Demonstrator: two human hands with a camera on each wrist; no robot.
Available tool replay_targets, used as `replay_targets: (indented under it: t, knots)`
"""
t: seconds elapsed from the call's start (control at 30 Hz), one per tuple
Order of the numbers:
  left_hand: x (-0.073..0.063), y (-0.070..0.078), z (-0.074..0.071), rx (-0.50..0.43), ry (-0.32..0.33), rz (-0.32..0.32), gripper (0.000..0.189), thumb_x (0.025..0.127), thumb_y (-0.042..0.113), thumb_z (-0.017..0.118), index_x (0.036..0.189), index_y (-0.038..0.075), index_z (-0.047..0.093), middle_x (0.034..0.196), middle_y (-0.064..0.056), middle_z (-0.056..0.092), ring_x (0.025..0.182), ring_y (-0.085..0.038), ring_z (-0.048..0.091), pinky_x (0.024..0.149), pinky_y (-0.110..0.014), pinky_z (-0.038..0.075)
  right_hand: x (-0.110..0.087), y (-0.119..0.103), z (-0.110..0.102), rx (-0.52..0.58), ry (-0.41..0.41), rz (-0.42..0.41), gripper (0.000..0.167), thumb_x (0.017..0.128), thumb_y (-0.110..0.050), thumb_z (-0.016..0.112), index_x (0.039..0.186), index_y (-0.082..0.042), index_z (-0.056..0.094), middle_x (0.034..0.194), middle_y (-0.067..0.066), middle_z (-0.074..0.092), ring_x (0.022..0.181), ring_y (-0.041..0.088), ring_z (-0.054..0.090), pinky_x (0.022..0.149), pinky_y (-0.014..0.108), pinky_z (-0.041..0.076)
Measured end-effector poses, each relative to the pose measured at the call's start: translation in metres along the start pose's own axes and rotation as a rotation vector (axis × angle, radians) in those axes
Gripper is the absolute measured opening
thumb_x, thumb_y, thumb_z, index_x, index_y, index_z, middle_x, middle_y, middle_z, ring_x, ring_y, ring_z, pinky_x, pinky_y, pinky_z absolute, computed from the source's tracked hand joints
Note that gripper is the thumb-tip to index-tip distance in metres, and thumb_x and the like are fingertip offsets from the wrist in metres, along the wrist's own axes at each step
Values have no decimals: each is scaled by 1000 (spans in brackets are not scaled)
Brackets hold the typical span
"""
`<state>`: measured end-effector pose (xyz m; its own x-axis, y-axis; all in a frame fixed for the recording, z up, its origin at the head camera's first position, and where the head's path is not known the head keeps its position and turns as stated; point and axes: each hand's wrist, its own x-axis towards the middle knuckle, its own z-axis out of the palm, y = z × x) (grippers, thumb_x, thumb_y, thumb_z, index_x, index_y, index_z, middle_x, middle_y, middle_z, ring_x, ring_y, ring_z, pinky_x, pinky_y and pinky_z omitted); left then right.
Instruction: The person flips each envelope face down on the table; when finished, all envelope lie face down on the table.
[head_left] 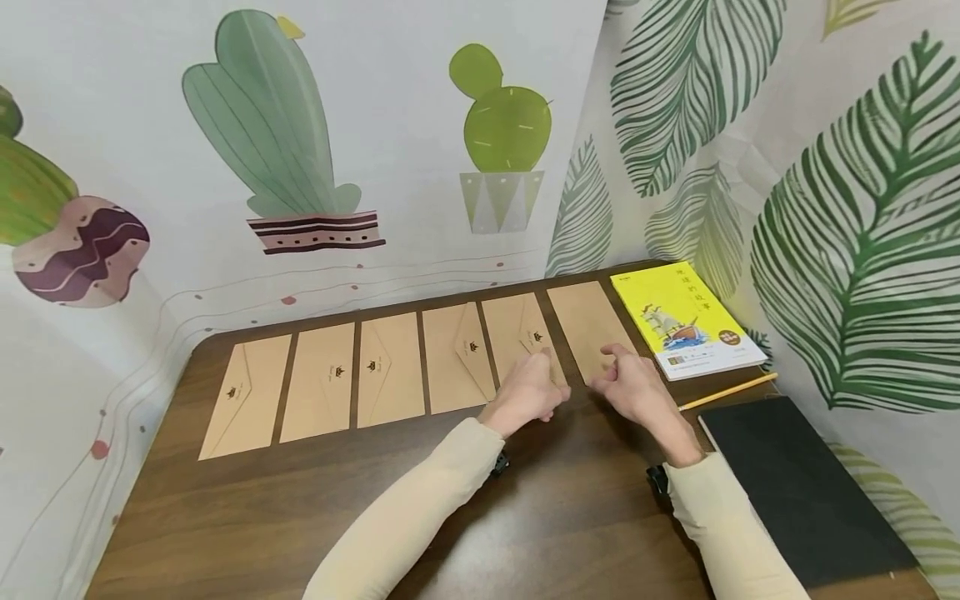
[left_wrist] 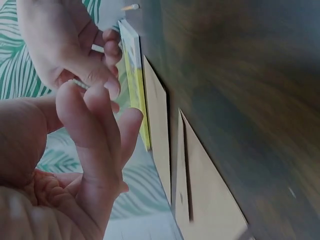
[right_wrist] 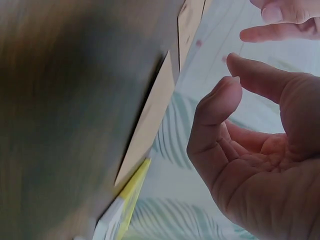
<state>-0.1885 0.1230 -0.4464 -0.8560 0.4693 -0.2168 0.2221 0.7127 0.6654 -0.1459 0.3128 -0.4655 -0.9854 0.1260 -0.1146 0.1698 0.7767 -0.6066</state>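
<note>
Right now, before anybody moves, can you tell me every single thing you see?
Envelopes: six, tan, in a row along the table's back
Book: one, yellow and white, right of the envelopes
Pencil: one, yellow, between book and notebook
Notebook: one, black, on the table's right side
Table: one, dark brown, underneath
Cactus pictures: three, mostly green, on the pale wall
Leaf pictures: several, green, wall's right side
Wrist devices: two, black, one per wrist
Sleeves: two, cream, on the arms
Left hand: one, by the fifth envelope from left
Right hand: one, by the sixth
</note>
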Motion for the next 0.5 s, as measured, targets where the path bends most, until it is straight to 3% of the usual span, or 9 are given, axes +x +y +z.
replay_targets:
  t: [0.1,0.23,0.37,0.5]
  knots:
    - [-5,-12,-8,-4,15,-11,80,99,15,77,164,-10,37,50,0,65,45,-15,68,52,-22,50,0,-7,8,10,-7,-22,64,101,-24,77,152,7,52,103,17,72,97,31,68,97,54,57]
    - [-10,-27,-15,48,46,-53,68,100,17,77,156,-10,48,51,0,66,48,-17,70,61,-20,54,2,-14,19,20,-28,-45,63,101,-24,77,150,8,53,100,15,73,93,28,69,98,53,57]
    - [-13,-41,-17,74,58,-100,39,100,17,78,129,-5,64,54,-1,66,47,-14,69,72,-23,60,4,-18,26,13,-51,-46,60,101,-22,77,148,9,56,91,10,69,83,22,63,88,44,55]
    - [-14,-52,-17,81,47,-111,19,99,16,79,94,-2,74,51,-2,67,46,-14,70,72,-24,63,5,-21,32,8,-83,-38,57,101,-22,77,145,9,58,91,9,68,80,19,61,80,36,51]
